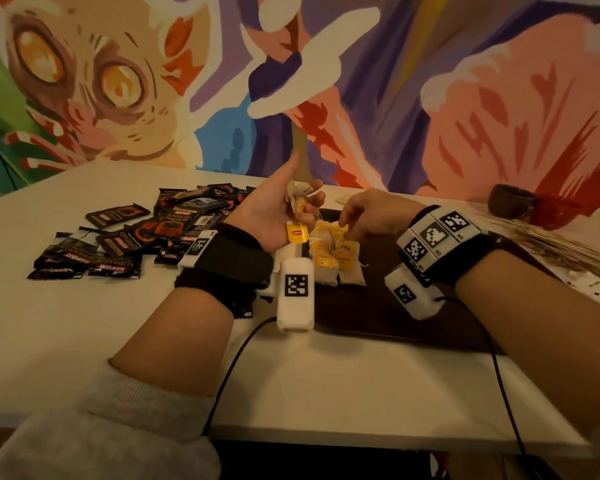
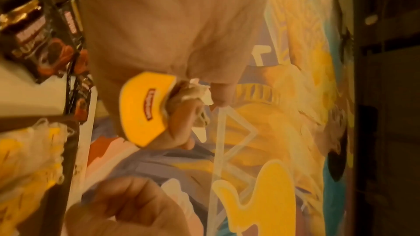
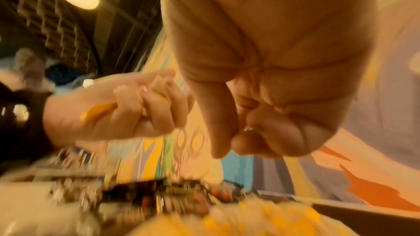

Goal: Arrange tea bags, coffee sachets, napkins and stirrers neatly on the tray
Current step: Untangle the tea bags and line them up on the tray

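Up above the dark rectangular tray (image 1: pixel 378 317), the left hand (image 1: pixel 274 213) grips crumpled yellow-tagged paper tea bags (image 1: pixel 300 202); the right hand (image 1: pixel 368 213), fingers curled, reaches down to the tea-bag pile (image 1: pixel 336 258); whether it holds one, cannot tell.

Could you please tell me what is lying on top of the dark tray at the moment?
Rows of tea bags with yellow tags lie on the dark tray. The right hand and wrist gear cover part of them and the tray.
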The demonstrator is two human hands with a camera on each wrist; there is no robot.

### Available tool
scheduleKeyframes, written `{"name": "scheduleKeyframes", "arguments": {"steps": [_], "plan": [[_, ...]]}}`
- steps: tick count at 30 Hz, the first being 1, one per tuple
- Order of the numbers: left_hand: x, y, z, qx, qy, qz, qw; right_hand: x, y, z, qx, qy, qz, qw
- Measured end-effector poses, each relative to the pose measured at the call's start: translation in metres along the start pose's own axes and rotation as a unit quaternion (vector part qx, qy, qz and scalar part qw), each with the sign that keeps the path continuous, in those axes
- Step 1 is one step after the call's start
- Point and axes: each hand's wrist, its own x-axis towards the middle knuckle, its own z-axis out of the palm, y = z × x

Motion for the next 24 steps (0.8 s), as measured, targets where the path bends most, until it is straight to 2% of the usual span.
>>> {"name": "scheduleKeyframes", "arguments": {"steps": [1, 3, 6, 9, 13, 15, 19, 24], "plan": [[0.000, 0.000, 0.001, -0.020, -0.004, -0.002, 1.000, -0.003, 0.001, -0.001, 0.081, 0.026, -0.008, 0.996], [0.001, -0.001, 0.002, -0.059, -0.013, 0.001, 0.998, -0.014, 0.000, -0.001, 0.250, 0.059, -0.022, 0.966], [0.001, -0.001, 0.003, -0.100, -0.016, 0.003, 0.995, -0.035, -0.003, 0.002, 0.459, 0.039, -0.051, 0.886], [0.003, -0.002, 0.001, -0.126, -0.008, -0.001, 0.992, -0.044, -0.002, 0.004, 0.571, 0.016, -0.075, 0.817], [0.003, -0.005, 0.003, -0.128, -0.009, -0.006, 0.992, -0.044, 0.002, 0.013, 0.644, 0.006, -0.073, 0.761], [0.003, -0.007, 0.005, -0.111, -0.016, -0.007, 0.994, -0.042, 0.003, 0.018, 0.659, -0.003, -0.071, 0.748], [0.002, -0.012, 0.010, -0.094, -0.022, -0.022, 0.995, -0.042, 0.005, 0.028, 0.643, -0.023, -0.085, 0.761], [0.005, -0.016, 0.011, -0.091, -0.005, -0.030, 0.995, -0.040, 0.007, 0.033, 0.641, 0.002, -0.068, 0.765]]}}
